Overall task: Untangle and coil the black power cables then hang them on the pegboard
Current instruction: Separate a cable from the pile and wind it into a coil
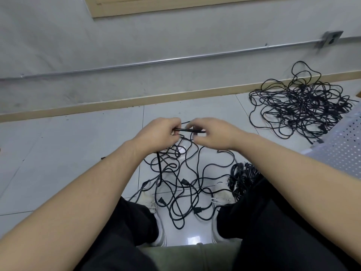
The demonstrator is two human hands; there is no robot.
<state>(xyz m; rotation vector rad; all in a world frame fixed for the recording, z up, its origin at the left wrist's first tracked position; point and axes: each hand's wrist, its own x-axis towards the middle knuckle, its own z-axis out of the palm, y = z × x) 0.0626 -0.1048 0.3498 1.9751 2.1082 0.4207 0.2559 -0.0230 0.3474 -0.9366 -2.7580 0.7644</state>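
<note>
Pulling the held cable (187, 130) hard now would likely tighten the loops hanging from it into the loose tangle (179, 184) on the floor between the 2 shoes. The left hand (159, 133) grips one end of the short taut stretch, fingers curled; the right hand (210, 134) pinches the other. A bigger pile (300, 106) waits near the wall, well apart.

head cam, looking down, close to hands (181, 133)
</note>
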